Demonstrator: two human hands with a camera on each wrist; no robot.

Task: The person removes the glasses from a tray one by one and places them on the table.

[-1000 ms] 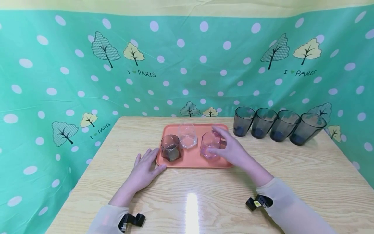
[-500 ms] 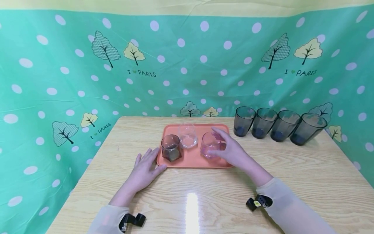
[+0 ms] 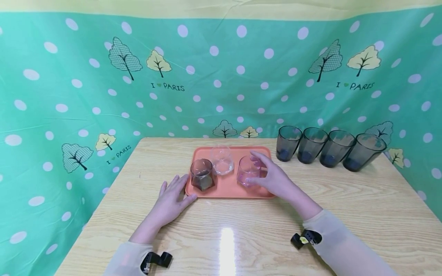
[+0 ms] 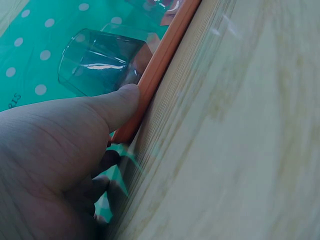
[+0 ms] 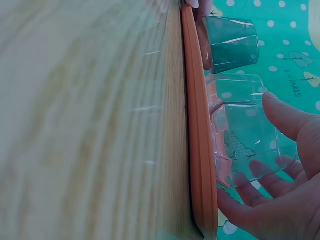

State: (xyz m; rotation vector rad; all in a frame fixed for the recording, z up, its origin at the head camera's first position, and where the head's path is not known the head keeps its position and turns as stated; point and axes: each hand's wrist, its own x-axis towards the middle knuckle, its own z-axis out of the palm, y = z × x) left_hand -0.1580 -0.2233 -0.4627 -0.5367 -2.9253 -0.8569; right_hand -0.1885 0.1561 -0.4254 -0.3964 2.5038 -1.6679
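Observation:
On a coral-pink tray (image 3: 226,191) stand three faceted tumblers. A pink glass (image 3: 248,174) is at the right, a clear glass (image 3: 221,163) behind the middle, and a brown glass (image 3: 202,176) at the left. My right hand (image 3: 274,178) holds the pink glass by its right side, thumb in front and fingers round the back; in the right wrist view the fingers show through the glass. Against the tray's front left corner rests my left hand (image 3: 170,201), its fingers spread. The left wrist view has its thumb (image 4: 125,102) touching the tray's edge.
Several tall dark grey glasses (image 3: 310,147) stand in a row at the back right of the wooden table (image 3: 262,237). Behind the table hangs a green dotted cloth (image 3: 221,96). A black wrist camera (image 3: 157,260) sits on the left sleeve.

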